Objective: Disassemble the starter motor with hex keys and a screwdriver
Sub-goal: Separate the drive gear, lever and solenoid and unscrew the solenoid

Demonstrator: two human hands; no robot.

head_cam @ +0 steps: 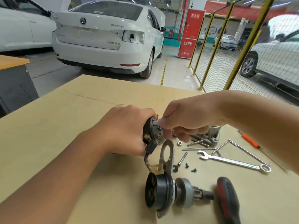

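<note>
Nearest you, the red-and-black screwdriver handle [226, 199] lies on the counter [64, 113], just beside the black gear unit with its toothed shaft [169, 196] that is already off the motor. Farther up, your left hand [127, 131] is wrapped around the dark motor body [151, 130], holding it just above the counter. Your right hand [181, 122] pinches a small shiny part at the motor's end between thumb and fingers; what exactly that part is stays hidden behind the fingers.

To do this step well, keep the left grip firm so the body cannot roll, and pull the pinched part straight along the motor's axis rather than at an angle, which would likely jam it. Mind the black cable [148, 156] hanging below the body, so it does not snag.

The loose bolts [182, 158], the nut [179, 143], the wrench [233, 161] and the hex keys [242, 148] lie to your right; set the freed part there too.
</note>
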